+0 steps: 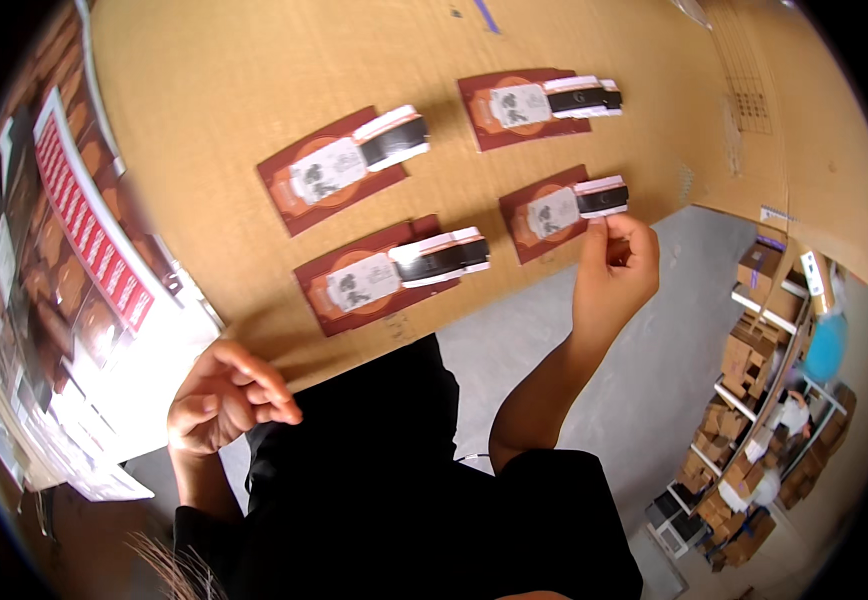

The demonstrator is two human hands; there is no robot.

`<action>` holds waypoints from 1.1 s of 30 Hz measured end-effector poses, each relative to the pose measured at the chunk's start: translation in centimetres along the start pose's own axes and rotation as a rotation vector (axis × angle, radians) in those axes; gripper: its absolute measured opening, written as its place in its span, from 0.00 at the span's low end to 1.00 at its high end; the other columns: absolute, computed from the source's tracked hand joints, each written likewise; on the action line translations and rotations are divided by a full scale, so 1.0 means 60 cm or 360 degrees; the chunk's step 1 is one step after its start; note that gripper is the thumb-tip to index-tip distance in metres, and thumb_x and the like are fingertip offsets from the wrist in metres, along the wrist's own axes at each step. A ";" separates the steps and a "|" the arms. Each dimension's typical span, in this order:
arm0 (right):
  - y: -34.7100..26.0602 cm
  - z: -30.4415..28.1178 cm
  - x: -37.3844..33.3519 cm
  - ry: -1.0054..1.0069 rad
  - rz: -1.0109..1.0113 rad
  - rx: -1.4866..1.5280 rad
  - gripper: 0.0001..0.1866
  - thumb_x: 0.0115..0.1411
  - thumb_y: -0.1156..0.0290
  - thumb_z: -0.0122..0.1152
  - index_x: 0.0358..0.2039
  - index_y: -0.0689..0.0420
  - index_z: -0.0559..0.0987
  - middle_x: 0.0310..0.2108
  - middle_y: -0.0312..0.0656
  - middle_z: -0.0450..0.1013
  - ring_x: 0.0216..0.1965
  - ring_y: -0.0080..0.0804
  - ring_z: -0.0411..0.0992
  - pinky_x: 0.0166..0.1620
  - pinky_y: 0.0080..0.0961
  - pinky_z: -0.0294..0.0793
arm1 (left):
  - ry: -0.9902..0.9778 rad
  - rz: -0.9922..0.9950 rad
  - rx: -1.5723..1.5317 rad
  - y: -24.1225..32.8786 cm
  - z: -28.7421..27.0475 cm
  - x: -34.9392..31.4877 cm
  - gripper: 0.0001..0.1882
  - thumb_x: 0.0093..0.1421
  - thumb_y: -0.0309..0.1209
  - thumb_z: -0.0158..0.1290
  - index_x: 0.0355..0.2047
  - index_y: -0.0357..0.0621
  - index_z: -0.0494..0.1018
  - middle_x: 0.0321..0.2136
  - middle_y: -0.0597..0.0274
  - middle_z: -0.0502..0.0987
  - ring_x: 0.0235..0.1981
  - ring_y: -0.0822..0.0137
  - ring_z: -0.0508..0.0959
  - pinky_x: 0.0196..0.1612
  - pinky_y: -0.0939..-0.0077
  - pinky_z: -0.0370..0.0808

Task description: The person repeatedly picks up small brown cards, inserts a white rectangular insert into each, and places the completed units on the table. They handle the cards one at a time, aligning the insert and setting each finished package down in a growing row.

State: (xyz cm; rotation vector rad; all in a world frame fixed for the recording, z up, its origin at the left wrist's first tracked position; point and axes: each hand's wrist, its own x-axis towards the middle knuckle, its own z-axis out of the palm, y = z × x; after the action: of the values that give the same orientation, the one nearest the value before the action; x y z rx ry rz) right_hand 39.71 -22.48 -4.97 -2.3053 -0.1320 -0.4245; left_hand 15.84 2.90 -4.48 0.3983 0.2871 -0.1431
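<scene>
Several dark red printed packets with pale labels lie on a brown cardboard-covered table, each with a small black-and-white box at its right end. At the near right packet, my right hand pinches the lower edge of its small box between thumb and fingertips. Beyond it is the far right packet with its box. On the left are a far packet with its box and a near packet with its box. My left hand hangs at the table's near edge, fingers loosely bent and apart, holding nothing.
Glossy printed sheets with a red-and-white panel cover the left side. The cardboard tabletop ends just before my body. Past its right edge, grey floor shows, with shelves of cardboard boxes and a blue round object.
</scene>
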 end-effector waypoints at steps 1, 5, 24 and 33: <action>0.001 0.003 -0.005 0.0049 -0.0088 -0.0072 0.04 0.46 0.81 0.57 0.22 0.59 0.72 0.18 0.33 0.64 0.17 0.18 0.59 0.20 0.16 0.58 | -0.0003 -0.0002 -0.0008 0.001 -0.002 0.001 0.21 0.51 0.31 0.43 0.41 0.31 0.55 0.37 0.33 0.65 0.41 0.41 0.70 0.44 0.50 0.69; 0.020 0.033 -0.012 0.0236 -0.0102 0.0114 0.05 0.45 0.81 0.56 0.19 0.60 0.70 0.17 0.31 0.61 0.16 0.18 0.52 0.19 0.16 0.54 | -0.0011 -0.0004 0.0006 0.000 0.001 -0.003 0.22 0.49 0.30 0.41 0.44 0.30 0.56 0.39 0.36 0.66 0.42 0.44 0.70 0.46 0.52 0.68; -0.007 0.015 -0.206 -0.0129 0.0060 0.0743 0.03 0.55 0.78 0.49 0.30 0.60 0.71 0.25 0.33 0.65 0.20 0.15 0.59 0.22 0.10 0.58 | 0.1376 0.1013 0.3054 0.099 0.010 -0.116 0.21 0.44 0.27 0.55 0.40 0.39 0.67 0.36 0.54 0.69 0.38 0.56 0.67 0.42 0.69 0.65; -0.148 0.028 -0.300 -0.0559 -0.0709 0.0794 0.05 0.48 0.83 0.52 0.28 0.61 0.72 0.25 0.40 0.67 0.20 0.22 0.61 0.18 0.15 0.58 | 0.1790 0.1496 0.3198 0.053 -0.007 -0.175 0.11 0.40 0.28 0.57 0.25 0.43 0.68 0.25 0.59 0.70 0.28 0.62 0.71 0.29 0.71 0.68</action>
State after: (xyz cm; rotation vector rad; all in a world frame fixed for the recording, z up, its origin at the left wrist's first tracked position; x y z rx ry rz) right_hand 21.24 -14.45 -6.15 -1.8224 -0.8385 -0.1692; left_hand 6.38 6.85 -0.54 2.5778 0.9772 0.8721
